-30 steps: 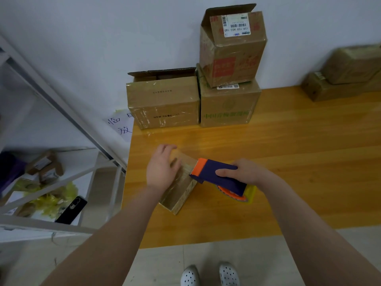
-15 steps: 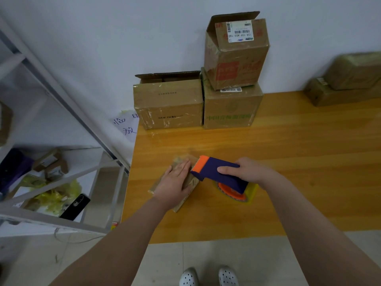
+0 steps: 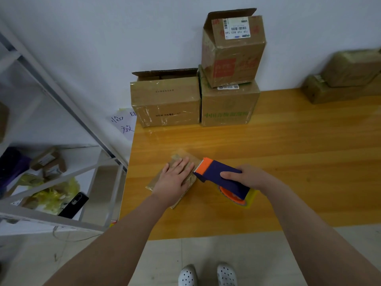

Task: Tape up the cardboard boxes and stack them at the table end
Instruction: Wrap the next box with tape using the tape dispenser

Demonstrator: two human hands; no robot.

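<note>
A small flat cardboard box (image 3: 179,158) lies near the left end of the wooden table (image 3: 288,162). My left hand (image 3: 174,181) lies flat on its top with straight fingers. My right hand (image 3: 248,176) grips a purple and orange tape dispenser (image 3: 218,174), whose orange blade end touches the box's right edge. At the table's far left end stand three larger boxes: a wide open-flapped box (image 3: 166,100), a green-printed box (image 3: 228,105) and a labelled box (image 3: 233,48) stacked on top of it.
Two more taped boxes (image 3: 346,77) sit at the back right against the white wall. A metal shelf rack (image 3: 61,120) stands left of the table with small boxes, yellow bags and a black phone (image 3: 73,204). A handwritten paper (image 3: 124,122) hangs beside the table end.
My left hand has slid toward me along the small box's top and now lies flat on it. The dispenser has stayed at the box's right edge.
</note>
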